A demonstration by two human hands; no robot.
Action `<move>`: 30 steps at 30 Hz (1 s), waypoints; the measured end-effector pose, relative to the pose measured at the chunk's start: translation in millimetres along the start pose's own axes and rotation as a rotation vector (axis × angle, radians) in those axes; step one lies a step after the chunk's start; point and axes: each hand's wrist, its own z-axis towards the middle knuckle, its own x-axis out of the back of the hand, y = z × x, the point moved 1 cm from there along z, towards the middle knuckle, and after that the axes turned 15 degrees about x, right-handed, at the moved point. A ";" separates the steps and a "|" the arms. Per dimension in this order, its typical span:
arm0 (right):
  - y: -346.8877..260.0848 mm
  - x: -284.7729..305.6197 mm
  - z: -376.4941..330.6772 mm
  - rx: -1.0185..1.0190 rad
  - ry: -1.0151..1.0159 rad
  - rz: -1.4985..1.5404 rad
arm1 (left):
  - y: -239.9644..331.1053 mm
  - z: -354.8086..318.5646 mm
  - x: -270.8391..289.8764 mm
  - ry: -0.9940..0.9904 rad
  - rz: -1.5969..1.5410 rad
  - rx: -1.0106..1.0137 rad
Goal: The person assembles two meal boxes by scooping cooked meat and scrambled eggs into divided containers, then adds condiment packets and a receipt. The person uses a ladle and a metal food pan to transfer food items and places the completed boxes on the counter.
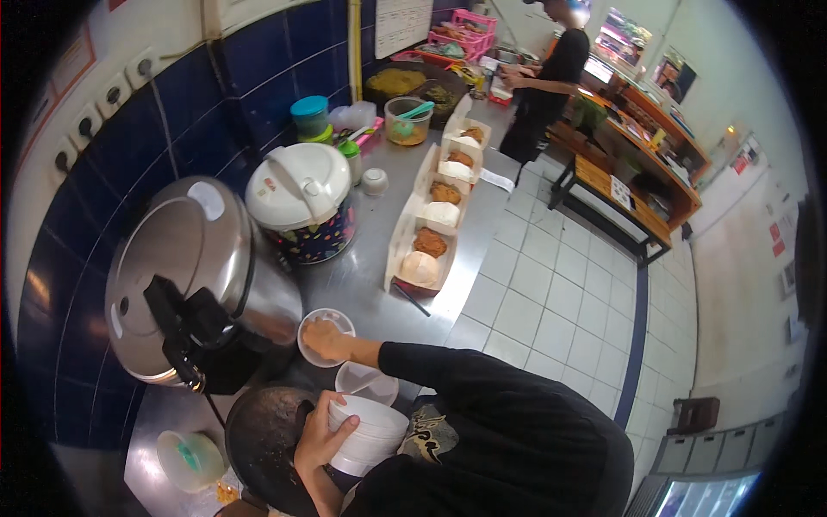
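Note:
My left hand (320, 438) is wrapped round a stack of white bowls (372, 431), tilted on its side close to my black shirt. Reaching across the steel counter, my right hand (326, 339) is down inside a round, clear plastic tub (348, 324). Its fingers are hidden there, and what they touch cannot be made out. Beside that tub, between my two hands, stands a second clear tub (376, 388). A dark wok-like pan (263, 452) lies just left of my left hand.
A large steel rice cooker (189, 258) and a white-lidded rice container (301, 185) line the tiled wall. Open boxes (398, 246) with rice and fried pieces stand in a row along the counter (345, 280). A co-worker (551, 82) stands at the far end. A tub (189, 461) sits lower left.

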 end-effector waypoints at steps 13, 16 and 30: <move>-2.0 -3.5 2.6 -0.030 0.003 0.003 | 5.4 5.9 3.4 -0.062 -0.022 0.003; -2.6 -3.7 3.5 -0.035 -0.004 -0.002 | 4.7 3.5 4.1 -0.070 -0.027 0.020; -6.2 -2.4 4.7 -0.031 -0.017 -0.026 | -1.7 -13.4 7.4 -0.006 -0.028 -0.037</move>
